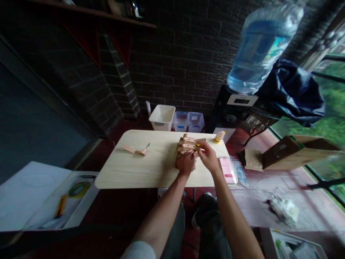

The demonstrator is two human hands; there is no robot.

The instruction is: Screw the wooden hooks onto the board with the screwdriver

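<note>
A light wooden assembly of several rounded pieces (188, 140) lies on the pale table (129, 172), right of its middle. My left hand (185, 162) rests at its near side with the fingers closed; what they grip is too small to tell. Beside it my right hand (208, 155) pinches a small yellow and black object (197, 145) against the assembly's right side. On the left part of the table lies a separate wooden piece (140, 152), with small dark metal bits (148, 145) just behind it.
A clear bottle with yellow ends (219, 137) stands at the table's back right corner, and a pink booklet (227, 169) lies at the right edge. Behind the table are a white basket (162, 117) and clear bins (195, 121). A cardboard box (293, 153) sits right.
</note>
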